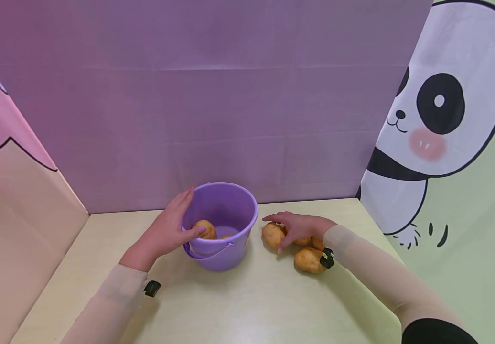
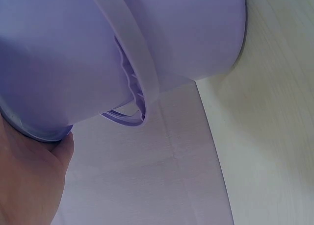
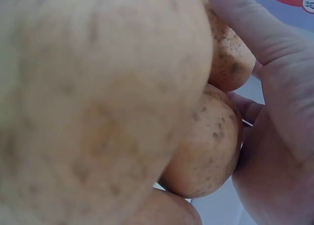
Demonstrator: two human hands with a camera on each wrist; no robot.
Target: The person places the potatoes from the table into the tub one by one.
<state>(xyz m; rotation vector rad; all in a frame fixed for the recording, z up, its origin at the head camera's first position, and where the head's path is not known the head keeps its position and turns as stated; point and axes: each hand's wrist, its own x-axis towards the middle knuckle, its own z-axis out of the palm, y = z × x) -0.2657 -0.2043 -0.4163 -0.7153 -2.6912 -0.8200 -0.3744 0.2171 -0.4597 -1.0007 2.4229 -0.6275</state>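
Note:
A purple plastic bucket (image 1: 219, 253) stands upright with potatoes inside; one potato (image 1: 205, 229) shows plainly and part of another peeks out beside it. My left hand (image 1: 167, 232) holds the bucket's left rim, its thumb reaching over the opening. In the left wrist view, the bucket's side fills the upper part, its handle (image 2: 135, 48) hanging down. To the bucket's right, my right hand (image 1: 295, 226) has its thumb and fingers around the leftmost potato (image 1: 272, 236) on the table. Another potato (image 1: 309, 261) lies nearer me, by the wrist.
More potatoes (image 1: 317, 242) lie partly hidden beneath the right hand and wrist. The pale wooden table (image 1: 239, 306) ends at a purple back panel (image 1: 230, 119). Decorated side panels, one with a panda (image 1: 436, 143), flank it.

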